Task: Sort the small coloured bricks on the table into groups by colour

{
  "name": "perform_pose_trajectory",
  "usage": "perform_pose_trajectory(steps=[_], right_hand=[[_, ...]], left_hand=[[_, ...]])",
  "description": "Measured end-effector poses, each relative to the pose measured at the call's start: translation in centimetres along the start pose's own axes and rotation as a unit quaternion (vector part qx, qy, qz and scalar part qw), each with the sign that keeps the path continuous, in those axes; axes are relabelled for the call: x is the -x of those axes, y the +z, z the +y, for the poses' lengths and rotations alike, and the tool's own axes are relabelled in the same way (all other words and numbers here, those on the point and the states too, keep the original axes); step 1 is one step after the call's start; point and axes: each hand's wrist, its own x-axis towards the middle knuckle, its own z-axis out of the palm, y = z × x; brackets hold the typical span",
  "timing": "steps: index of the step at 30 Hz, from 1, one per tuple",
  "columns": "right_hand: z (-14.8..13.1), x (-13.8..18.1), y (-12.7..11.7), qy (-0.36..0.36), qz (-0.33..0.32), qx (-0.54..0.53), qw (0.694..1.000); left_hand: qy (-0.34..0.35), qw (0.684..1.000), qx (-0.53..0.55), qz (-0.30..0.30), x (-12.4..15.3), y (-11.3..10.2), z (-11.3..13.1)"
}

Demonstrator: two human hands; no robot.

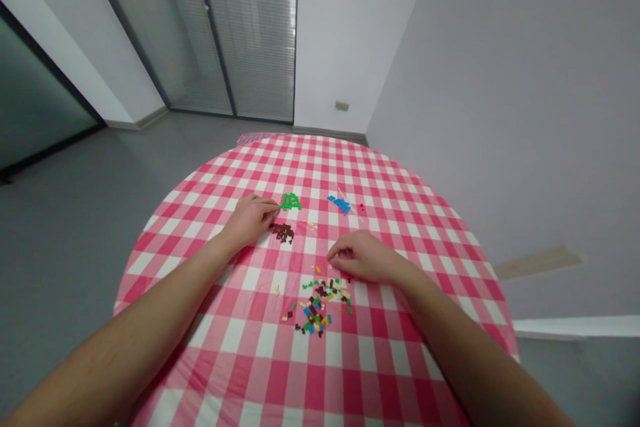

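Sorting looks to be the step in hand, as I read it: small plastic building bricks lie in colour groups on the round table under its red-and-white checked cloth (pixel 380 373). My left hand (pixel 250 219) rests knuckles up on the cloth with its fingertips reaching toward the small cluster of green bricks (pixel 291 201), touching or just short of it; whether it pinches a piece I cannot tell. Just beside that hand, nearer me, sits the little heap of dark brown bricks (pixel 283 233). My right hand (pixel 364 257) is loosely curled, fingers tucked under at the far edge of the mixed pile of multicoloured bricks (pixel 320 303); any brick inside it is hidden. Further out lie a short scatter of blue bricks (pixel 339 203) and a lone red piece (pixel 361 207), well apart from both hands. My judgement is that the next move calls for a fine pinch on one tiny brick from the mixed pile, without nudging its neighbours.
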Motion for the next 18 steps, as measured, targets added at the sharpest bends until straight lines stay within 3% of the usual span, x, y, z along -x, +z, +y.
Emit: perform_pose_trajectory(steps=[2, 4, 11, 14, 18], right_hand=[[-0.5, 0.6, -0.4, -0.006, -0.068, 0.0, 0.998], [-0.6, 0.9, -0.5, -0.006, -0.092, 0.004, 0.996], [-2.5, 0.1, 1.5, -0.039, -0.03, 0.016, 0.999], [-3.1, -0.1, 2.0, -0.052, -0.048, 0.011, 0.997], [-3.2, -0.1, 2.3, -0.038, -0.036, 0.017, 0.998]], left_hand=[[-0.003, 1.0, 0.002, -0.001, 0.0, -0.2, 0.1], [-0.013, 1.0, 0.006, 0.005, 0.0, -0.5, 0.3], [-0.003, 0.998, 0.063, 0.022, 0.7, -1.8, 2.9], [0.043, 0.993, 0.112, -0.015, 1.0, -2.3, 4.2], [0.117, 0.974, 0.156, -0.112, 1.2, -3.4, 6.1]])
